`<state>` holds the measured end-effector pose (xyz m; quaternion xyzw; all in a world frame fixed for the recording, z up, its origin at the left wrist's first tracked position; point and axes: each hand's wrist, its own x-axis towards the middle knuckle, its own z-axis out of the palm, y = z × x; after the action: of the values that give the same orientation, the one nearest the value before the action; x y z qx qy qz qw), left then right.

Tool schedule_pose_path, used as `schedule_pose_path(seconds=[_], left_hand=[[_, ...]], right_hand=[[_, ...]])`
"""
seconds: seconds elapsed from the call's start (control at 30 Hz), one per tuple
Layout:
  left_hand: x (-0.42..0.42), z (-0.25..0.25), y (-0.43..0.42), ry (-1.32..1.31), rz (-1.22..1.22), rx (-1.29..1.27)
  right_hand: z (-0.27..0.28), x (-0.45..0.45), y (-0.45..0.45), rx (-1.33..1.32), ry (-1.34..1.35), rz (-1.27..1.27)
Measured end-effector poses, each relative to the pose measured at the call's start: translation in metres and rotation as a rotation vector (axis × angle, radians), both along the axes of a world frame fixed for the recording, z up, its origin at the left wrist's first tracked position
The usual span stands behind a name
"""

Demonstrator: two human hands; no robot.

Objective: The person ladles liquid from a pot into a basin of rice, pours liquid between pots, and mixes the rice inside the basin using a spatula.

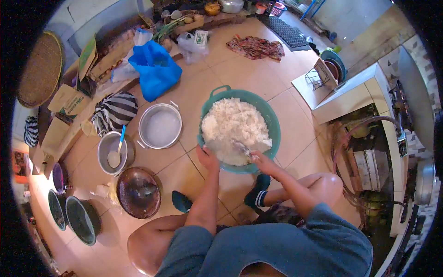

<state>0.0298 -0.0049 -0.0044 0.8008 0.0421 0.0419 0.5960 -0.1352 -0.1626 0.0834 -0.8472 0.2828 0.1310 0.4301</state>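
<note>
A green basin (272, 115) with two handles stands on the tiled floor in front of me, heaped with white, rice-like grains (235, 121). My left hand (207, 158) grips the basin's near left rim. Closed round the handle of a metal spoon (241, 148), my right hand (262, 161) is over the near right part of the basin. The spoon's head touches the grains and is partly blurred.
Left of the basin are an aluminium pot (160, 125), a metal bowl (107, 147) with a blue-handled ladle, and a dark round pan (138, 192). Behind them sits a blue bag (154, 69). A patterned cloth (255, 47) lies farther back; a tiled counter (350, 99) stands right.
</note>
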Motion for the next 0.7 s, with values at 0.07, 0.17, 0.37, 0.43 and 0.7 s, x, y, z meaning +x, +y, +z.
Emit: schedule_pose_path(seconds=[0.07, 0.17, 0.37, 0.43, 0.7], left_hand=[[0.0, -0.002, 0.001, -0.058, 0.05, 0.094], [-0.001, 0.002, 0.008, -0.031, -0.054, 0.001], [0.002, 0.004, 0.005, -0.064, -0.033, 0.01], [0.002, -0.012, 0.006, -0.066, -0.008, 0.066], [0.0, 0.005, 0.012, -0.013, -0.068, 0.064]], right_hand=[[0.037, -0.015, -0.007, 0.141, 0.108, -0.038], [0.089, -0.007, -0.02, 0.27, 0.267, -0.403], [-0.008, 0.002, 0.006, 0.054, 0.011, -0.2], [0.016, 0.002, 0.034, 0.038, 0.141, -0.043], [0.088, 0.039, 0.03, -0.247, -0.308, 0.064]])
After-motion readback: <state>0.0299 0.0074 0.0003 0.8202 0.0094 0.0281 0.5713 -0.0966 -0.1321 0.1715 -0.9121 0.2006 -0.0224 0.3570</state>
